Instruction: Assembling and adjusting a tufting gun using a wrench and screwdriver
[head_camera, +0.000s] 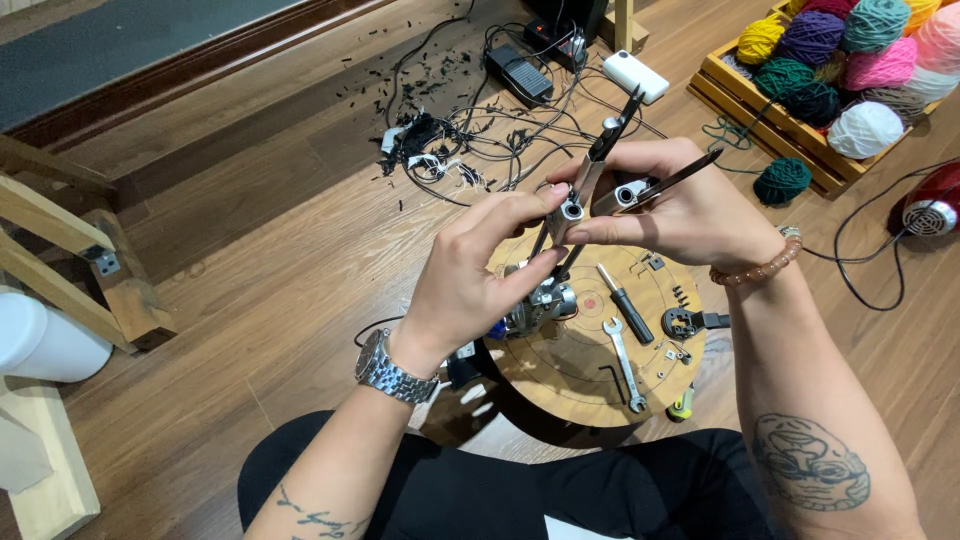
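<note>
Wooden floor (260, 220), both hands' grip hiding metal part (585, 195)

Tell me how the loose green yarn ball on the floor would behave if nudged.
The green yarn ball looks round and sits free on the smooth wooden floor, so it would probably roll. It is likely soft and light. A strand trails from it toward the crate, so it may unwind or snag.

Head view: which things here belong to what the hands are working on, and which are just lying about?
In the job:
- left hand and right hand, both holding the metal tool assembly
- round wooden board with wrench, screwdriver, small parts

Lying about:
- yarn balls in a wooden crate
- loose green yarn ball
- cable tangle
- foot pedal
- white box
</note>
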